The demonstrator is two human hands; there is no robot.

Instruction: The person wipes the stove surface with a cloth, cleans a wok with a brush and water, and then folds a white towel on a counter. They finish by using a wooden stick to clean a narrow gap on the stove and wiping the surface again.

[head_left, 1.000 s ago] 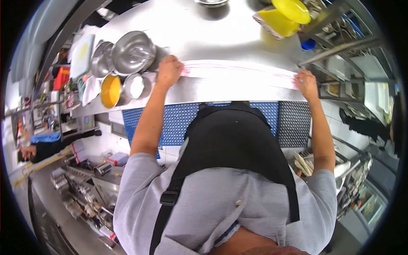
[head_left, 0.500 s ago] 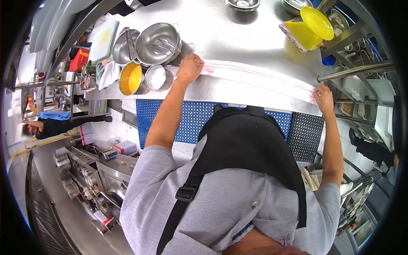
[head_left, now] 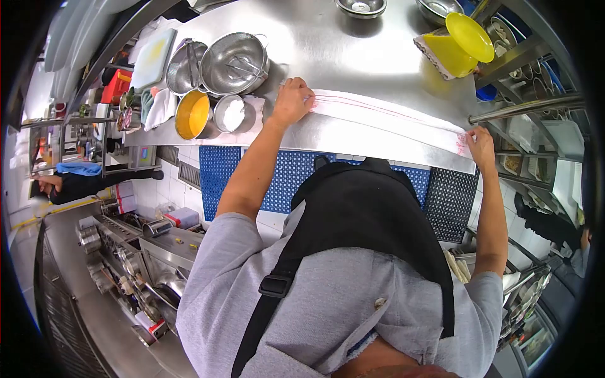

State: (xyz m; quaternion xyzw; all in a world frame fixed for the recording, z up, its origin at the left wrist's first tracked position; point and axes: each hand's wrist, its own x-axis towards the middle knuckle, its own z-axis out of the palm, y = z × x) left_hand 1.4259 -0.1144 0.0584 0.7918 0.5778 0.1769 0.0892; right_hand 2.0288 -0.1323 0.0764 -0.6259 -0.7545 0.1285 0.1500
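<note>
A long, folded white cloth (head_left: 391, 118) with red lines lies flat across a steel worktop (head_left: 365, 60), its left end, near a metal bowl (head_left: 219, 58), pinched by the left hand (head_left: 292, 104), its right end by the right hand's (head_left: 482, 150) closed fingers.

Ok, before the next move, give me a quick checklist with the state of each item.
1. Left hand at the cloth's left end: ok.
2. Right hand at its other end: ok.
3. Cloth stretched lengthwise between the hands, along the counter: ok.
4. Fingers firmly gripping, not just resting on it: cannot tell; the fingertips are too small to judge.
5. Strainer apart from the cloth: ok.
6. Yellow container apart from the cloth: ok.
</note>
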